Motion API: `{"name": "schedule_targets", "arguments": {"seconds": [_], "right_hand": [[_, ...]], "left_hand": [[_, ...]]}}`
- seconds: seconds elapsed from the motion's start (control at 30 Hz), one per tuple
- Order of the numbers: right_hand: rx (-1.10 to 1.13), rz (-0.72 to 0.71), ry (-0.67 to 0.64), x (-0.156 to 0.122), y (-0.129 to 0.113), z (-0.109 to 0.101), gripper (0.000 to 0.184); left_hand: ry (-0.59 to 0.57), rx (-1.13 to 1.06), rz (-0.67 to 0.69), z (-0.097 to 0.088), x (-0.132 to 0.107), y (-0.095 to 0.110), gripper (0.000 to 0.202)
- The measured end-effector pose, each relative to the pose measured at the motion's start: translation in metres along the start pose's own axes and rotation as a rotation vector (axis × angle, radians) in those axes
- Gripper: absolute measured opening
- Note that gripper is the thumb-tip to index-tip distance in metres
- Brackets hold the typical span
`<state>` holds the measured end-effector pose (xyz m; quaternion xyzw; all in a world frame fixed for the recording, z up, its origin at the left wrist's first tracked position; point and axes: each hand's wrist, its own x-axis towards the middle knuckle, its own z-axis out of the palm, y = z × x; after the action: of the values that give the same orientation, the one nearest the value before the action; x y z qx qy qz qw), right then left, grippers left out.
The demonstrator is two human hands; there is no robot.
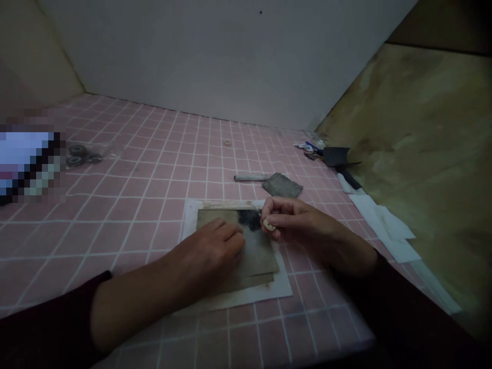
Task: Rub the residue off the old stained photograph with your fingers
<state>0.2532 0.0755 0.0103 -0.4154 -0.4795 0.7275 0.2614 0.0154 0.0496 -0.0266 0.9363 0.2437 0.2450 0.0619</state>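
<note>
Head view: pale piece (270, 225) part-hidden

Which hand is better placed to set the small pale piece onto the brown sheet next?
Likely the right hand: it pinches the small pale piece by the brown sheet, while the left hand is curled, showing no piece.

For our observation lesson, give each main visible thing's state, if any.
Left hand: fingers curled
Right hand: pinching
Small pale piece: held in right hand
Brown sheet: flat, dark-stained
White paper: flat, smudged
Grey piece: lying flat
Slim rod: lying lengthwise
Pale ring: lying flat
Clear bag: crumpled
Screen: lit, pixelated
</note>
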Motion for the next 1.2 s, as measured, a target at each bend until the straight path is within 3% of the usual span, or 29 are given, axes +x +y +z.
{"name": "schedule_targets", "arguments": {"seconds": [0.53, 0.73, 1.0, 1.2], "right_hand": [[-0.252, -0.122, 0.059, 0.001, 0.000, -0.008, 0.019], [-0.363, -0.096, 0.079, 0.001, 0.000, -0.009, 0.018], [-0.213, 0.027, 0.090, 0.001, -0.001, -0.005, 0.022], [-0.150, 0.021, 0.044, 0.002, 0.001, -0.007, 0.023]], "left_hand": [[-0.011, -0.035, -0.010, 0.002, -0.002, -0.002, 0.015], [-0.042, -0.047, -0.026, 0.005, -0.005, -0.003, 0.012], [-0.013, -0.022, 0.005, 0.005, -0.004, -0.003, 0.012], [0.004, -0.045, 0.000, 0.001, -0.001, -0.001, 0.015]]}}
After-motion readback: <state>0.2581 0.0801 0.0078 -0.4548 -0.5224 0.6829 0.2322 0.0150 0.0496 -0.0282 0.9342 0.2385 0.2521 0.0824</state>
